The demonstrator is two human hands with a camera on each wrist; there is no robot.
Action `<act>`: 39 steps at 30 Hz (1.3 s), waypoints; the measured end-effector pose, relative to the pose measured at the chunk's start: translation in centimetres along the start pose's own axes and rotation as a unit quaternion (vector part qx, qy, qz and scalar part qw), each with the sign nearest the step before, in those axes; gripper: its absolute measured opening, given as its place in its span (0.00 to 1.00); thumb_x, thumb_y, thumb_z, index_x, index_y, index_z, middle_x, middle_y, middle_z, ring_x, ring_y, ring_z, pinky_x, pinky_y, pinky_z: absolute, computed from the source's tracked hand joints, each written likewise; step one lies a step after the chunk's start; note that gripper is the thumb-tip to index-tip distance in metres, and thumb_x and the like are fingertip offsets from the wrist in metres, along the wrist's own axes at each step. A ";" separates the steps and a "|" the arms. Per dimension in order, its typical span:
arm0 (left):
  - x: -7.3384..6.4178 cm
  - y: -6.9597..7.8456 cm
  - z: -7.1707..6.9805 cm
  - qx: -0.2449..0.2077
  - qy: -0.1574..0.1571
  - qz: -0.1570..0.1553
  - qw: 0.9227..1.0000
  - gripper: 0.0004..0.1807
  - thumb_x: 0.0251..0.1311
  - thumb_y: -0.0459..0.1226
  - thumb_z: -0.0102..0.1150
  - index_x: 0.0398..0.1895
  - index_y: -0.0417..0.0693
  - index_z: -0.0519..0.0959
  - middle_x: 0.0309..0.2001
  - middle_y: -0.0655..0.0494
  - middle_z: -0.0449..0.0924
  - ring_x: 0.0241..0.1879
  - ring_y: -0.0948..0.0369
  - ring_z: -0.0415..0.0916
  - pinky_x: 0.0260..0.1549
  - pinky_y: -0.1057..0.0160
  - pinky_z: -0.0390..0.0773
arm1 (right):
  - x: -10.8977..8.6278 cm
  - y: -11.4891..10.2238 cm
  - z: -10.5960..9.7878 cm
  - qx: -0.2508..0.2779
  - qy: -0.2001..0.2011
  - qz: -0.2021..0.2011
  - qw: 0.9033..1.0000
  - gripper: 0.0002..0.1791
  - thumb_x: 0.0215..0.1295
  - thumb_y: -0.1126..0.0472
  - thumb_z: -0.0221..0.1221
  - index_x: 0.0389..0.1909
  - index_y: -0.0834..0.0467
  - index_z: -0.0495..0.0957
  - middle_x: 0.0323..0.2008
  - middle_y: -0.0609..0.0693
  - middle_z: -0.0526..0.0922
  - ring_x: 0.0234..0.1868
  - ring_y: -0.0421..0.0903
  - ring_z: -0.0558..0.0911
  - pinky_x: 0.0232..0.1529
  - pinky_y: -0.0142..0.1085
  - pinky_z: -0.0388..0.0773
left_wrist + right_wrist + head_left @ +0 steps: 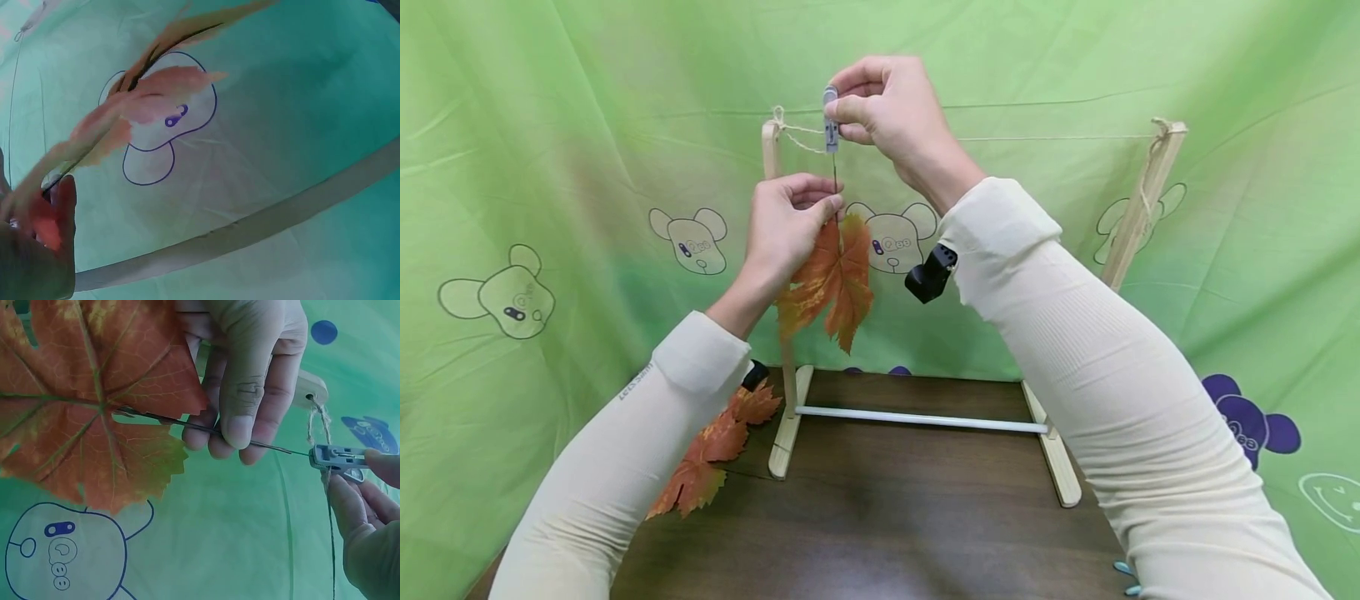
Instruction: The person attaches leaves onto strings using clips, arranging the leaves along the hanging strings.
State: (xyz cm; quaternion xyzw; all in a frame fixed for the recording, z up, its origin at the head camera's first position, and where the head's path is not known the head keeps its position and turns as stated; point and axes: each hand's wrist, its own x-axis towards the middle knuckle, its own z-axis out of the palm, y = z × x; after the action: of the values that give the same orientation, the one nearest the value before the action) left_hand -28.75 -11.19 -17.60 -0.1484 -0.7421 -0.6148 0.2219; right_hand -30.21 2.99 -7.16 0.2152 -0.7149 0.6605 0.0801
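Observation:
An orange maple-like leaf (835, 283) with greenish-yellow edges hangs below my left hand (786, 221), which pinches its thin dark stem (175, 422) between thumb and fingers. Just above, my right hand (902, 117) pinches a grey clothespin (831, 121) between thumb and fingers. The clothespin sits on the twine (1060, 137), near the left post. In the right wrist view the stem's tip reaches the clothespin's nose; whether it is clamped I cannot tell. The left wrist view shows the same leaf (100, 125) edge-on and blurred.
Two wooden posts, left (771, 150) and right (1142, 200), carry the twine. A white rod (917, 418) joins their feet. More orange leaves (707, 454) lie on the brown table (880, 517) at left. Light-blue items (1127, 575) show at the lower right.

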 end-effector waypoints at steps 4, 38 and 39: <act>0.0 0.0 -0.1 0.029 0.008 0.016 0.999 0.09 0.68 0.29 0.65 0.48 0.33 0.87 0.43 0.38 0.90 0.34 0.62 0.85 0.39 0.69 0.84 | -0.1 -0.1 0.0 -0.005 -0.001 0.000 1.000 0.08 0.65 0.76 0.65 0.34 0.59 0.83 0.35 0.50 0.85 0.42 0.43 0.84 0.56 0.37 0.85; -1.6 -0.2 -2.4 0.110 0.017 0.027 0.993 0.13 0.68 0.28 0.63 0.54 0.37 0.87 0.50 0.42 0.90 0.48 0.54 0.89 0.42 0.71 0.86 | -4.6 0.1 -3.9 -0.033 0.019 -0.098 0.994 0.18 0.65 0.74 0.64 0.56 0.68 0.82 0.48 0.53 0.87 0.55 0.49 0.85 0.61 0.34 0.80; -1.8 -0.2 -2.6 0.106 0.021 0.028 0.994 0.13 0.69 0.28 0.63 0.53 0.37 0.87 0.50 0.42 0.90 0.48 0.54 0.89 0.42 0.72 0.86 | -4.9 0.1 -4.2 -0.035 0.019 -0.097 0.994 0.18 0.65 0.74 0.64 0.56 0.67 0.82 0.49 0.53 0.87 0.56 0.49 0.85 0.61 0.34 0.80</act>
State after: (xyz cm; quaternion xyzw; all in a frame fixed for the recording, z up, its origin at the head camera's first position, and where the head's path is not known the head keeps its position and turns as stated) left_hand -26.99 -13.68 -18.33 -0.1318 -0.7941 -0.5290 0.2688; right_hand -26.62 8.05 -8.71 0.2683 -0.7112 0.6284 0.1651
